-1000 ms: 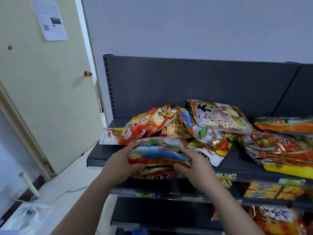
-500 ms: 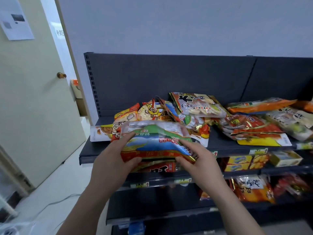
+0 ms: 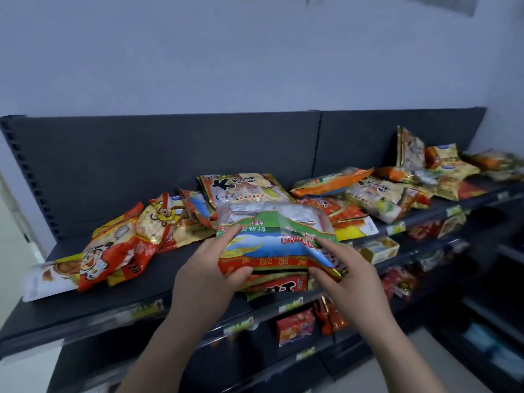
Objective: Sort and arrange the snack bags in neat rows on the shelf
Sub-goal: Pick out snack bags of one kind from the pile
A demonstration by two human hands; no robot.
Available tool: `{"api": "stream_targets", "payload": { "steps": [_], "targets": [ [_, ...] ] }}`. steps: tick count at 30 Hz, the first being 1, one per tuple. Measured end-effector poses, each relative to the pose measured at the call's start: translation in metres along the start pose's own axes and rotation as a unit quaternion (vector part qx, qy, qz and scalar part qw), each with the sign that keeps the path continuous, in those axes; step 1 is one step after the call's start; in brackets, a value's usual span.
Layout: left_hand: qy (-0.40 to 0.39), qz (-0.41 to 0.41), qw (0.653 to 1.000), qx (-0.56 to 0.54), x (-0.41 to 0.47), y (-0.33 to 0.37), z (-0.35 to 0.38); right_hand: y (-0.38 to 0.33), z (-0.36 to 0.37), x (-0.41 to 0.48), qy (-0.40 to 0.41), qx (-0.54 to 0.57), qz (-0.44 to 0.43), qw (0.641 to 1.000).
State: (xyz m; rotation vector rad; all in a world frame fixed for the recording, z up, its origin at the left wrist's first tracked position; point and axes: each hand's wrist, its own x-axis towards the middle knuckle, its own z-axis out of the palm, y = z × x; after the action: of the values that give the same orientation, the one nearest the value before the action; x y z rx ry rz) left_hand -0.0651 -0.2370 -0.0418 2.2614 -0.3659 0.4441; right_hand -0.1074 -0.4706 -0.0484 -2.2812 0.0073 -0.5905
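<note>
A green, blue and red snack bag [image 3: 276, 242] is held above the front of the dark top shelf [image 3: 158, 275]. My left hand [image 3: 207, 275] grips its left end, thumb under and fingers on top. My right hand [image 3: 347, 275] grips its right end the same way. Under it a red and yellow bag [image 3: 279, 285] lies at the shelf's front edge. Jumbled snack bags cover the shelf: a red cartoon bag [image 3: 110, 251] at the left, a yellow-green bag [image 3: 243, 190] behind, orange and yellow bags [image 3: 374, 194] to the right.
The shelf's dark back panel [image 3: 170, 160] rises behind the bags. Bare shelf surface lies at the front left. Lower shelves [image 3: 297, 326] carry red packets and small boxes. A pale wall stands above; another low rack [image 3: 493, 330] sits at the far right.
The view has swung right, so the door is out of frame. Both hands have carried the green and blue bag to the right along the shelf, keeping their grip.
</note>
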Motion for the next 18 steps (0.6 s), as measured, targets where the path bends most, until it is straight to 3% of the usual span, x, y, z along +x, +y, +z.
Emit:
{"api": "stream_targets", "payload": {
  "steps": [18],
  "targets": [
    [-0.142,0.082,0.976,-0.14,0.142,0.244,0.31,0.237,-0.268,0.086,0.158,-0.136,0.112,0.972]
  ]
}}
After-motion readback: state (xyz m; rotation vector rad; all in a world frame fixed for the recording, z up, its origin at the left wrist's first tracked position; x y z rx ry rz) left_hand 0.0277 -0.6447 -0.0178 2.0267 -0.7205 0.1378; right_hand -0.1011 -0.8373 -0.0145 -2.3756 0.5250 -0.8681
